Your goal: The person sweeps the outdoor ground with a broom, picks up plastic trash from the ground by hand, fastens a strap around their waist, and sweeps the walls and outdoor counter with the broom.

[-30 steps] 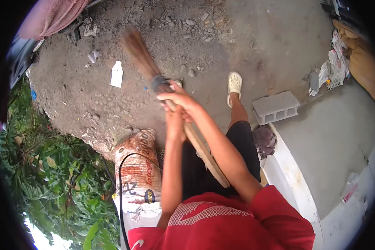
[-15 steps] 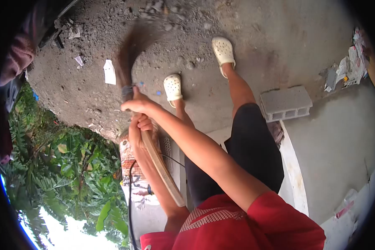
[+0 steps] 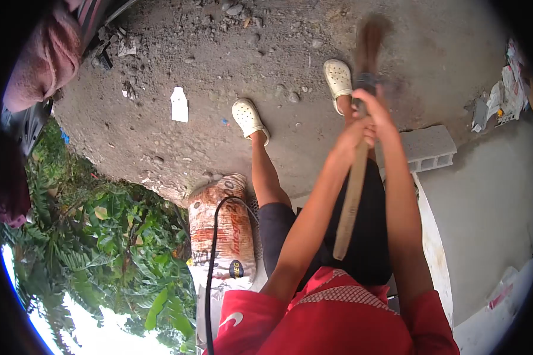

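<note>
Now that the broom [image 3: 356,177] swings across toward the concrete block [image 3: 423,145], one stroke seems carried over. Left hand [image 3: 354,136], right hand [image 3: 374,111]: fingers curled round the handle [image 3: 347,219]

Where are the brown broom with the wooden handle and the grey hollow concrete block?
Brown broom with the wooden handle [image 3: 353,189]: head view, on the bare handle.
Grey hollow concrete block [image 3: 427,142]: head view, on its flat face.

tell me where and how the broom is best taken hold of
Likely by the bare stretch of the slim broom handle, coming from the red shirt, closing across its width: this long end points toward the shirt, while the bristles point away.
</note>
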`<state>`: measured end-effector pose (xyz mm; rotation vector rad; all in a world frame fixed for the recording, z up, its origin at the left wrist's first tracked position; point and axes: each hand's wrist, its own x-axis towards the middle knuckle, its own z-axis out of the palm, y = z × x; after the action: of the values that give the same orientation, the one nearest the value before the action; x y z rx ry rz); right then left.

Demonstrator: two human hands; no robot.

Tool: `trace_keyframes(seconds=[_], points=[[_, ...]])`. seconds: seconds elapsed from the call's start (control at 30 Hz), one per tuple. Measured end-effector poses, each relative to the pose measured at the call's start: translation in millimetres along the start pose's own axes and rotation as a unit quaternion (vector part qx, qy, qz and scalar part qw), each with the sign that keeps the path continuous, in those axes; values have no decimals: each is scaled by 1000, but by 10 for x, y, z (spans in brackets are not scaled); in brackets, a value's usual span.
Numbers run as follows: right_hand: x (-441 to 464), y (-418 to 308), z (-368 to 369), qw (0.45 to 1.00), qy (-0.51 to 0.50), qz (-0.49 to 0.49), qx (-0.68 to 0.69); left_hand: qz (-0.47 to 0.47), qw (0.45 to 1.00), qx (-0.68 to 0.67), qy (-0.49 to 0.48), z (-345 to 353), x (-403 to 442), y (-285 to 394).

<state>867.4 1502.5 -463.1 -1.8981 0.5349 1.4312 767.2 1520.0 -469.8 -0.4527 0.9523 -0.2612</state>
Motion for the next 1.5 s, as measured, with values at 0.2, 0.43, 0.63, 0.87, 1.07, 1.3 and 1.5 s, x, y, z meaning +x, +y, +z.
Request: trace_keyframes(seconds=[0.2,0.43,0.63,0.87,1.07,1.3,1.5], points=[[-264,916,3604,955,-290,32,-53,240,931,65,268,-1906,-2583,1535],[-805,296,2587,937,-350,13,20,367,891,67,258,-740,-2233,628],[-495,-157,913,989,128,-58,39,76,978,188,-48,-136,-706,565],[187,441,4093,955,-129,-130,-233,161,967,-195,-42,-1964,-2457,2402],[-611,478,3863,886,-446,-39,-121,466,853,-42,229,-1491,-2632,1375],[-918,963,914,994,93,-28,54,33,994,97,30,-727,-1451,-287],[-285,1654,1572,989,-46,45,-135,44,968,-240,49,-1825,-1381,56]])
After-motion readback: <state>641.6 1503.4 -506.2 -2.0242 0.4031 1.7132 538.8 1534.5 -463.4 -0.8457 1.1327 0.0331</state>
